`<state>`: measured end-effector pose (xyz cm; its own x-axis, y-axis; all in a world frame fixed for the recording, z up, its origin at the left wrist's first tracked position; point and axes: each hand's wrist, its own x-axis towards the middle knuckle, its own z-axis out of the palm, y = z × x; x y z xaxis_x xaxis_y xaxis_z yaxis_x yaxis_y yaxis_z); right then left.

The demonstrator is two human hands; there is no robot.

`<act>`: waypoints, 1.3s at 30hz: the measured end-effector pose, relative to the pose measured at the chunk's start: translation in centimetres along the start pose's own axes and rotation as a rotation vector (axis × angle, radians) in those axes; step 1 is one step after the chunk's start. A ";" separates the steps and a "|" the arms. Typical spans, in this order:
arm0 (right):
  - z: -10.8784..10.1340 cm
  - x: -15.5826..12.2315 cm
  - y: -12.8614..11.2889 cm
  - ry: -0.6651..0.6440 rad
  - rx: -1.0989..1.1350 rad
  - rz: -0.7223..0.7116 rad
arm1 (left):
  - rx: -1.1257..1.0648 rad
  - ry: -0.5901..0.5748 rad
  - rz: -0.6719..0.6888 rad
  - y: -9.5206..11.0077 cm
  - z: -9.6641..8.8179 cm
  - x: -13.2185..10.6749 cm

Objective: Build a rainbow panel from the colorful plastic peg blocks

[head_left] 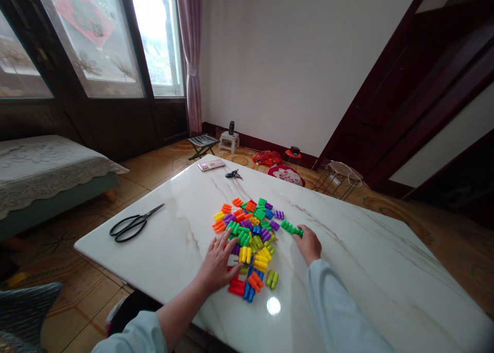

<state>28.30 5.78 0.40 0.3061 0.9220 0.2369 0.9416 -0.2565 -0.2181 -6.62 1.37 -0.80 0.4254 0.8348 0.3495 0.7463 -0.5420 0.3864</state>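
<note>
A heap of colourful plastic building blocks [254, 242], in orange, green, yellow, blue, purple and red, lies on the white marble-patterned table [347, 291]. My left hand [221, 260] rests at the heap's left side, fingers spread, touching or just over the blocks; its fingertips are by some green pieces. To the right of the heap, my right hand [310, 245] grips one end of a row of joined green blocks [290, 228] between thumb and fingers. A pair of yellow blocks [245, 254] is beside my left thumb.
Black-handled scissors [133, 225] lie at the table's left. Toward the far corner are a phone [211, 164] and a bunch of keys [233, 174]. Beyond the table stand a folding stool [203, 143], a white stool [229, 142] and a wire-framed stool [339, 175].
</note>
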 end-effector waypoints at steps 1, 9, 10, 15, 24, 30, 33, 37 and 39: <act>0.0 0.0 0.1 -0.008 -0.002 0.004 | 0.001 -0.001 -0.001 0.0 0.0 0.0; -0.3 0.2 -0.2 -0.017 -0.030 0.018 | 0.002 -0.005 0.003 0.0 0.1 0.0; -0.3 0.2 -0.3 -0.012 -0.034 0.014 | 0.002 -0.005 0.003 0.0 0.1 0.0; -0.1 0.3 -1.1 0.024 -0.023 -0.027 | -0.003 0.003 0.004 0.0 0.0 0.0; -0.1 0.4 -2.4 0.041 0.003 -0.055 | 0.002 -0.002 0.005 0.0 -0.1 0.0; -1.0 -0.4 -6.9 0.205 0.191 -0.210 | -0.009 0.019 0.008 -0.1 0.2 0.0; -1.2 -1.1 -10.3 0.083 0.338 -0.344 | -0.014 0.027 0.007 -0.1 0.2 0.0; -0.9 -1.4 -13.4 0.012 0.324 -0.378 | -0.017 0.016 0.009 0.0 0.2 0.0; -0.5 -0.9 -14.1 -0.003 0.200 -0.356 | -0.020 0.015 0.003 0.0 0.2 0.0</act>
<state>14.84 8.42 3.72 -0.0349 0.9439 0.3285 0.9427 0.1402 -0.3026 -6.52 1.42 -0.94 0.4200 0.8317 0.3632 0.7346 -0.5466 0.4020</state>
